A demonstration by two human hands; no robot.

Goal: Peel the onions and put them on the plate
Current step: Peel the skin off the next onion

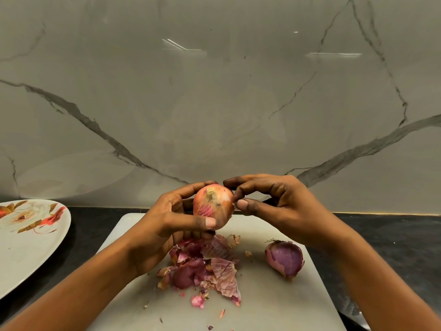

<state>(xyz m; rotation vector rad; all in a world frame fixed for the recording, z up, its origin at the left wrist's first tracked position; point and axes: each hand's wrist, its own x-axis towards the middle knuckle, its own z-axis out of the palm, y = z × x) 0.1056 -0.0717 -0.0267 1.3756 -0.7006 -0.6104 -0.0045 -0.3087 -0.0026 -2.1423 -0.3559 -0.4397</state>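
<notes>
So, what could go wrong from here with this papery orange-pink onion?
The left hand grips the orange-pink onion while the right hand pinches its skin; a hard tug might slip it loose. The partly peeled purple onion lies loose near the right edge of the pale cutting board and might roll off.

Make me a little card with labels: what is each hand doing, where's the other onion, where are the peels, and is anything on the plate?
Left hand: grips the round orange-pink dry-skinned onion
Right hand: pinches skin at that onion's side
Other onion: partly peeled purple onion lying on the white rectangular cutting board
Peels: heap of purple papery skins on the board, below the hands
Plate: white flowered plate at left on dark counter; no onion on the visible part
</notes>
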